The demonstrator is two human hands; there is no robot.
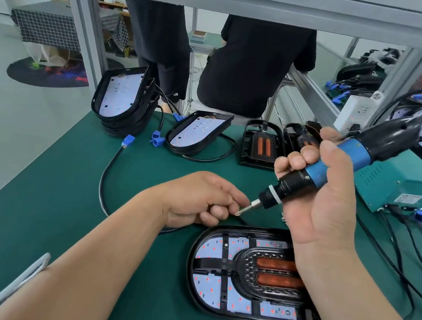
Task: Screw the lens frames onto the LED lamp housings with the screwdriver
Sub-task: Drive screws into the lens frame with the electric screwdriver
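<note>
Screwdriver [323,167]: held off the counter [55,217], above the far edge of the housing [191,257]; we judge it rigid, fairly weighty and tail-heavy, with its cord at the rear
Right hand [322,206]: wrapped tight round the blue barrel, fingers curled over it; we think this mid-barrel hold is the right place, near the balance point
Axis: the long axis runs from the black rear end at upper right down to the bit [248,208] at lower left; the bit points down-left, tilted, not upright over any hole
Left hand [197,199]: thumb and forefinger pinch at the bit's tip, the other fingers curled; a screw may sit there, but it is too small for us to tell
Housing lie: flat and face up, close to us; its long axis runs left to right, rounded end to the left; it looks a hard shell, so we would steady it by the rim
Frame [223,264]: black, seated in the housing over the board [236,302]; its ribs look thin, and we judge they could crack under too much torque
Risk: a slipping bit could scar the board; we would bring the tool upright first
</note>
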